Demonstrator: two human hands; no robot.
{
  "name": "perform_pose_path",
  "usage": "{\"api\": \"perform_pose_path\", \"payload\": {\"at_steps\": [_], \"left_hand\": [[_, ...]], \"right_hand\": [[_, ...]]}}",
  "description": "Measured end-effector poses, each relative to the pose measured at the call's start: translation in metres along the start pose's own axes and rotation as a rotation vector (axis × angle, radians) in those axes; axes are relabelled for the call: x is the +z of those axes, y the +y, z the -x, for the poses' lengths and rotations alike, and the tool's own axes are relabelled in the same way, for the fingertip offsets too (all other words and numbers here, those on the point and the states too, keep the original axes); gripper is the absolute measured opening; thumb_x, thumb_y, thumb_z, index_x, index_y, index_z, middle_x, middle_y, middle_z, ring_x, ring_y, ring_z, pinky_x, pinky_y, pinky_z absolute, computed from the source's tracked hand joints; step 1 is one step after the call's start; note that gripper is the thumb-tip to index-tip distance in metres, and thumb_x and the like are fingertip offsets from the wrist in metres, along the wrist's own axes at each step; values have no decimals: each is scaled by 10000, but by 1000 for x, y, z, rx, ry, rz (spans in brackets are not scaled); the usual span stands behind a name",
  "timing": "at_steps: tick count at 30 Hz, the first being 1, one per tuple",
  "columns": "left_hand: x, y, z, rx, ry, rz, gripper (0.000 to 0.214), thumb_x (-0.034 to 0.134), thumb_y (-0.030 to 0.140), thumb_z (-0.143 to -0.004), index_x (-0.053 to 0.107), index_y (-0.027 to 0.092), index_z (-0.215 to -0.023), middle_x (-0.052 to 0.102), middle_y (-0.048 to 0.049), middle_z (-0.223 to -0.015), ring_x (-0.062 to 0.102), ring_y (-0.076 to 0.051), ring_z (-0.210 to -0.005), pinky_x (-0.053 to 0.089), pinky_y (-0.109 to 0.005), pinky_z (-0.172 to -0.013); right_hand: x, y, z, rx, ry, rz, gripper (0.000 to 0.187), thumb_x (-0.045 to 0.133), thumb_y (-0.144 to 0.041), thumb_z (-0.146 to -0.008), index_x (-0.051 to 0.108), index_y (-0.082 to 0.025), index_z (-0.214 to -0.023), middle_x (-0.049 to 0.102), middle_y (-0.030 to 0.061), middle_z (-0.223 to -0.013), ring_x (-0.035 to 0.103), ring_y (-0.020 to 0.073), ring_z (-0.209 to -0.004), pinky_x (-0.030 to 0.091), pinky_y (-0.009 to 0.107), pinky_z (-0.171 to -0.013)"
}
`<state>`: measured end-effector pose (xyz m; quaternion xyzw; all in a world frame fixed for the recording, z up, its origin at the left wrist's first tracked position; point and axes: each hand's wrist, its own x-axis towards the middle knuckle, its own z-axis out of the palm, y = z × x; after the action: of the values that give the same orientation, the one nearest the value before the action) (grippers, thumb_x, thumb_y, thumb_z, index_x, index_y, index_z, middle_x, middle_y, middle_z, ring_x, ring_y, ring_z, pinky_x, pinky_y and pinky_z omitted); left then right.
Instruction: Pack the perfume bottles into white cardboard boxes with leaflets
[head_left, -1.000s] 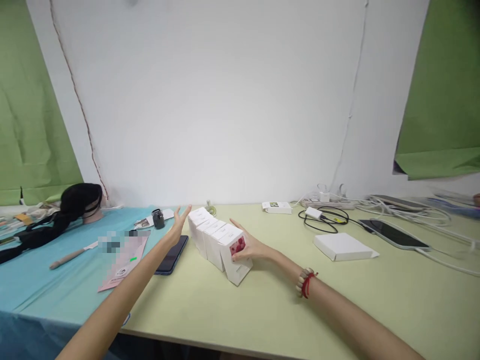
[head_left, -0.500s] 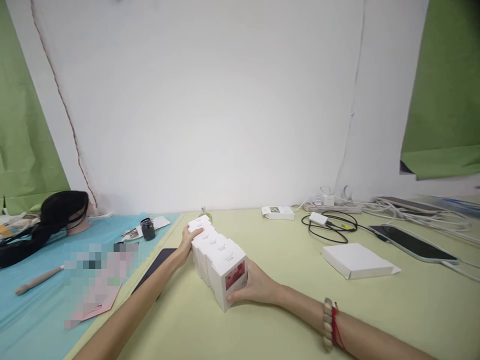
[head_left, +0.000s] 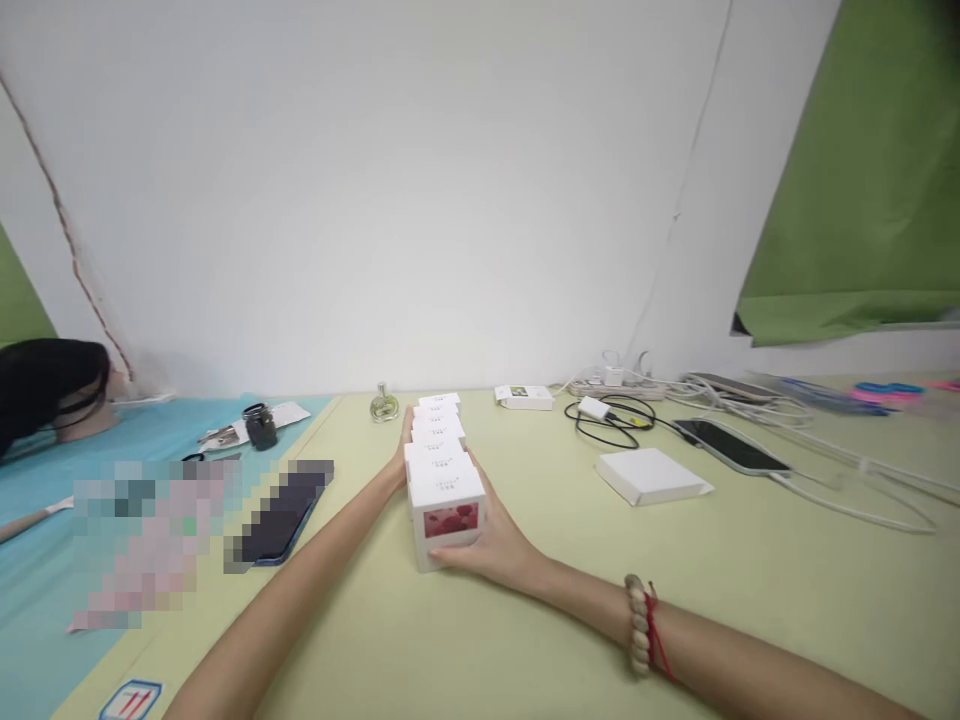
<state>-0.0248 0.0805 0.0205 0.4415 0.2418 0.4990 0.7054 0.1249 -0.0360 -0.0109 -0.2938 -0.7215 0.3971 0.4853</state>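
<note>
A row of several white boxes (head_left: pixel 447 483) stands on the yellow-green tabletop, stretching away from me. The nearest one shows a red flower picture on its front. My right hand (head_left: pixel 499 540) is closed around this near box, thumb across its front and fingers along the right side, partly hidden. Toward the far end, my left hand (head_left: pixel 403 450) presses against the row's left side; most of its fingers are hidden by the boxes. The tops do not line up exactly, each slightly offset from its neighbour.
Beyond the row stand a small glass bottle (head_left: pixel 384 404) and a flat white carton (head_left: pixel 523 398). At right lie a white box (head_left: pixel 652 475), a phone (head_left: pixel 731 446) and tangled cables (head_left: pixel 619 420). A dark phone (head_left: pixel 281 520) and a dark jar (head_left: pixel 259 427) are at left.
The row of boxes has turned from a slant to pointing nearly straight away from me, both hands staying on it. The camera view has shifted right, and the glass bottle now shows fully.
</note>
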Motion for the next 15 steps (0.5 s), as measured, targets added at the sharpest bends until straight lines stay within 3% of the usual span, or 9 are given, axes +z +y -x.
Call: {"api": "perform_pose_path", "payload": {"at_steps": [4,8,12,15], "left_hand": [[8,6,22,29,16,10,616,388,710,-713,573,169,-943,674,-56,-812,624,-208,-723,477,-350,-737],[13,12,67,174,73,-354,692,348,673,-766,372,235,-1301,498,-49,-1283,463,-279,-1170,363,-403,-974],[19,5,108,209,110,-600,925,559,556,-723,5,270,-1407,256,-46,-1442,233,-286,-1320,258,-419,-1056],[23,-2,115,204,71,-614,883,485,594,-750,16,242,-1410,292,-82,-1424,254,-293,-1309,261,-425,-1053]], "right_hand": [[-1,-1,-1,-9,-20,68,1223,806,-302,-484,-5,-304,-1399,236,105,-1435,238,271,-1315,255,477,-1049],[-2,4,-2,28,-69,83,1161,786,-319,-531,17,-289,-1401,336,122,-1375,290,286,-1288,263,500,-1039],[-4,7,-2,50,-110,76,1086,753,-340,-587,35,-273,-1399,372,128,-1343,318,287,-1270,271,515,-1029],[-6,6,-2,57,-140,92,1020,733,-348,-612,86,-255,-1395,381,124,-1333,317,282,-1269,266,508,-1036]]}}
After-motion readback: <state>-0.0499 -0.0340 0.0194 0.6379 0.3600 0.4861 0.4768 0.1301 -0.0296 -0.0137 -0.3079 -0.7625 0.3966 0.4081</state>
